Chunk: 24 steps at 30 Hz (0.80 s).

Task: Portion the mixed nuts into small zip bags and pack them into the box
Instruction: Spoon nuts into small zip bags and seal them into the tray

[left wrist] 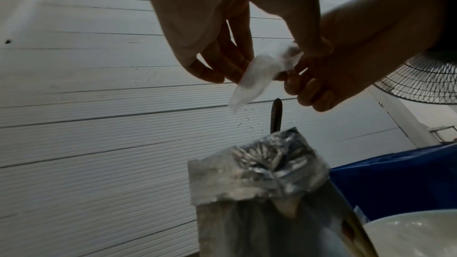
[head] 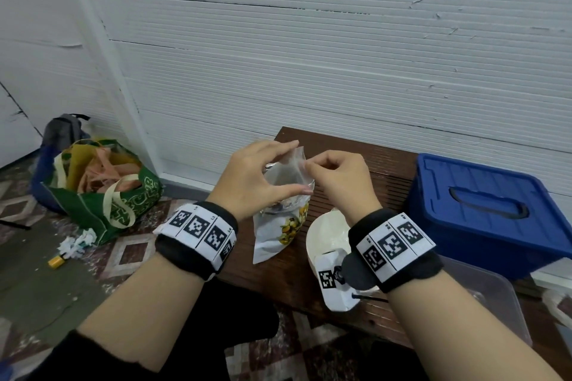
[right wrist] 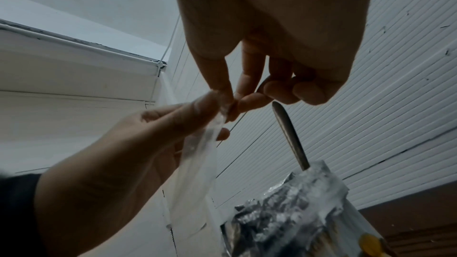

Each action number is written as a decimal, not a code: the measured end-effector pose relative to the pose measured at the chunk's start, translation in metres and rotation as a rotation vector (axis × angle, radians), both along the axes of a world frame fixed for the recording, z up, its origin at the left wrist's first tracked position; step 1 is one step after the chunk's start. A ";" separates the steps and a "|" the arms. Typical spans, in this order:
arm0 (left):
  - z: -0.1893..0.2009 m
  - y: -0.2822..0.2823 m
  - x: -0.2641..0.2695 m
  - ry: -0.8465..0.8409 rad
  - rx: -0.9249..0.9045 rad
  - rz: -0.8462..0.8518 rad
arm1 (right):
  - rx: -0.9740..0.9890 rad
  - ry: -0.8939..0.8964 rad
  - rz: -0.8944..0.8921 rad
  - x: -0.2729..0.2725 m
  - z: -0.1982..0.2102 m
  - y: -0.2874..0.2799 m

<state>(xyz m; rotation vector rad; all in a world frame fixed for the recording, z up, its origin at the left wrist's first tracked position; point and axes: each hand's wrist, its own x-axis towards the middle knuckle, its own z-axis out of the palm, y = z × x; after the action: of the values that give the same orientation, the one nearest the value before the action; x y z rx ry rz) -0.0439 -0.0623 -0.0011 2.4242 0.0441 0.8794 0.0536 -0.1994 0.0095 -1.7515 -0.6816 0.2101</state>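
Note:
Both hands hold a small clear zip bag (head: 292, 168) above the brown table (head: 390, 170); nothing shows inside it. My left hand (head: 298, 167) holds the bag's left side between thumb and fingers. My right hand (head: 310, 164) pinches the bag's top edge (right wrist: 223, 105) with thumb and forefinger. Right below stands the opened foil nut pouch (head: 278, 232), with a metal spoon handle (right wrist: 289, 136) sticking out of its mouth (left wrist: 259, 181). The blue lidded box (head: 489, 210) sits at the right of the table.
A white bowl (head: 325, 235) stands beside the pouch, under my right wrist. A clear plastic container (head: 486, 297) sits at the near right. On the floor at the left are a full green tote bag (head: 105, 192) and crumpled paper (head: 77, 243). A fan (left wrist: 420, 81) stands to the right.

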 end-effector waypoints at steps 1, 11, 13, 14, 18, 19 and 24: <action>-0.001 0.001 0.000 -0.016 0.040 0.004 | -0.003 -0.005 -0.013 0.001 0.000 0.001; 0.007 0.024 -0.006 -0.112 0.001 0.159 | 0.033 -0.110 -0.208 0.008 0.006 0.004; 0.006 0.035 -0.007 -0.049 -0.083 0.230 | 0.015 -0.080 -0.253 0.015 -0.001 0.005; 0.005 0.039 -0.006 -0.013 -0.128 0.251 | -0.032 -0.054 -0.244 0.018 -0.006 0.006; -0.009 0.048 0.002 0.185 -0.263 0.227 | -0.244 -0.106 -0.154 0.025 -0.021 0.016; -0.012 0.047 0.004 0.232 -0.285 0.208 | -0.261 -0.145 -0.134 0.026 -0.023 0.018; -0.024 0.038 0.008 0.263 -0.325 0.158 | -0.330 -0.352 -0.127 0.030 -0.033 0.014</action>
<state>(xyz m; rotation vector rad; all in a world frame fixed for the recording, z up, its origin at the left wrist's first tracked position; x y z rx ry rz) -0.0359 -0.0243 -0.0252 2.2314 0.4472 0.5621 0.0835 -0.1852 -0.0232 -2.1691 -0.8182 -0.0825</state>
